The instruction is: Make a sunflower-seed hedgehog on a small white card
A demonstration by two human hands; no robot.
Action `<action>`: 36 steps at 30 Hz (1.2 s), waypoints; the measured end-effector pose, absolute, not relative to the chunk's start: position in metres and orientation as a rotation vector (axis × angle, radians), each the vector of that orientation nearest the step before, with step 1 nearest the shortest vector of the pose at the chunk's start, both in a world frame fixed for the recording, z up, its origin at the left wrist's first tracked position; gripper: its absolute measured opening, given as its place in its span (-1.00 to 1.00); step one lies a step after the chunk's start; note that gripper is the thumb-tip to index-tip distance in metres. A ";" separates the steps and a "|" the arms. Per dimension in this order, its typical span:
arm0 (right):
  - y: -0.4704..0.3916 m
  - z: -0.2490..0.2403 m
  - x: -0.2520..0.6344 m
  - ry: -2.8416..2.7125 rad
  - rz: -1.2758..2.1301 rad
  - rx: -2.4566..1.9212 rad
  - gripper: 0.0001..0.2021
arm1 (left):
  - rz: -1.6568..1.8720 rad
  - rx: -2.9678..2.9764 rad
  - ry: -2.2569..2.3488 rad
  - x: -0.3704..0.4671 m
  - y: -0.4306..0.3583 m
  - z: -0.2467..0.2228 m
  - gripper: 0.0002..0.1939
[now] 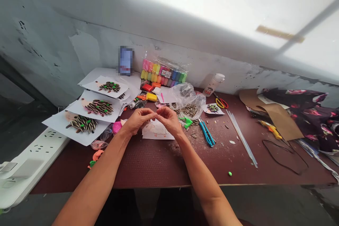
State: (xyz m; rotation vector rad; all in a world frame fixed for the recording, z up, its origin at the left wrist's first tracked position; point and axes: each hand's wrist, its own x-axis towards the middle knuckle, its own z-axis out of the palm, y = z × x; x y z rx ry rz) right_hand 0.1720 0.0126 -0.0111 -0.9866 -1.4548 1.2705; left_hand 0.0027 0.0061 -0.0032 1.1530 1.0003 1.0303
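My left hand (pixel 140 118) and my right hand (pixel 168 119) meet fingertip to fingertip over the middle of the table. Both are closed in a pinch, and whatever lies between the fingers is too small or hidden to make out. Beneath them lies a white sheet with a drawn animal outline (pixel 156 133), its upper part covered by the hands. A plastic bag of striped sunflower seeds (pixel 189 109) sits just beyond my right hand, with a lump of green clay (pixel 187 123) beside it. Pink clay (pixel 116 127) rests near my left wrist.
Finished seed hedgehog pictures (pixel 97 107) overlap at left, above a white power strip (pixel 39 148). Packs of coloured clay (pixel 164 74) and a white bottle (pixel 214 84) stand along the wall. A blue box cutter (pixel 207 133), scissors (pixel 221 102), glue sticks (pixel 242 139) and a yellow glue gun (pixel 272 130) lie rightward.
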 end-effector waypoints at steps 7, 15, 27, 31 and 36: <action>0.012 -0.004 0.177 -1.370 1.394 -0.946 -0.62 | 1.175 1.005 0.958 -0.001 0.006 -0.002 -0.58; 0.014 -0.004 0.177 -1.383 1.323 -0.983 -0.63 | 1.132 1.038 0.916 0.000 0.008 -0.003 -0.57; 0.016 -0.006 0.179 -1.315 1.222 -1.050 -0.62 | 1.149 0.912 0.905 -0.001 0.007 0.000 -0.51; 0.016 -0.006 0.179 -1.350 1.198 -1.048 -0.61 | 1.087 0.959 0.930 -0.001 0.008 -0.003 -0.46; 0.014 -0.005 0.176 -1.413 1.197 -1.030 -0.58 | 1.091 1.015 0.870 -0.001 0.006 0.002 -0.50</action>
